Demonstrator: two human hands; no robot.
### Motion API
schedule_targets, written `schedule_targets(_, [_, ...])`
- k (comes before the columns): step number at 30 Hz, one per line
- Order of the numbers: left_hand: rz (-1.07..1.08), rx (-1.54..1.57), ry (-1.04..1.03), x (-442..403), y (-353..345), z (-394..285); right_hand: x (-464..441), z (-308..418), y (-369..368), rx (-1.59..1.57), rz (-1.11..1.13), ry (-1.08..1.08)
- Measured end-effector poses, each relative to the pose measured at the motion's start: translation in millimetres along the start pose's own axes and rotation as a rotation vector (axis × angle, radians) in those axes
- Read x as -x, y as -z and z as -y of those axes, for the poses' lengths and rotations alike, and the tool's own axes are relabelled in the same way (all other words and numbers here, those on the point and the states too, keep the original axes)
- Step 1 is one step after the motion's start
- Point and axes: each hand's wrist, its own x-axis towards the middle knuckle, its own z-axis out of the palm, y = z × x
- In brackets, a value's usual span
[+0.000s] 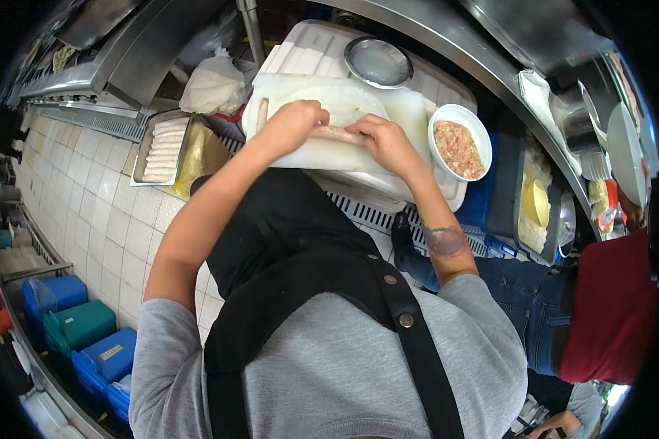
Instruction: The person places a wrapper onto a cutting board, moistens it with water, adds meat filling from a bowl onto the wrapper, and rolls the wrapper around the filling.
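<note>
Pale roll (337, 134) is on the white cutting board (289, 159), lying crosswise btwn the two hands tbh. L hand (297, 123) has fingers curled in close on one end, R hand (380, 137) same nr the other. White bowl (483, 132) w/ meat mix (457, 150) sits just R of the board.

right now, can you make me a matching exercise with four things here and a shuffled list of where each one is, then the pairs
1. metal tray
2. white bowl
3. metal bowl
4. pale roll

A. at the cutting board's far edge
B. left of the board
C. between the left hand and right hand
D. at the board's right end

Pairs: 1-B, 2-D, 3-A, 4-C
</note>
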Motion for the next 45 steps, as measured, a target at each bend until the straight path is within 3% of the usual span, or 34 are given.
schedule_targets(4, [-0.107,-0.157,0.06,16.5,-3.5,-36.9,-2.3,13.1,-0.1,0.057,-0.002,-0.019])
schedule_targets(10, [-0.166,-0.169,0.025,20.0,-9.4,-26.7,-11.2,22.8,-19.0,0.084,-0.129,-0.008])
schedule_targets(22, [0.109,0.067,0.036,-3.5,18.7,0.0,10.9,2.4,16.4,-0.066,-0.064,-0.22])
schedule_targets(28, [0.313,0.139,0.122,-21.8,26.7,18.0,-8.4,-5.3,32.4,-0.042,0.156,-0.358])
schedule_targets(32, [0.252,-0.013,-0.018,-25.9,22.3,29.4,-12.4,-16.2,26.6,0.057,0.075,-0.258])
schedule_targets(37, [0.175,-0.155,0.078,-20.2,10.4,21.7,-16.9,-5.6,8.6,0.258,-0.056,-0.106])
schedule_targets(40, [0.147,-0.207,0.111,-12.8,9.8,4.4,-19.0,8.6,-10.8,0.08,-0.188,0.116])
schedule_targets(45, [0.101,-0.226,0.027,-1.4,10.6,-1.1,-15.9,14.2,-15.6,0.135,-0.159,0.036])
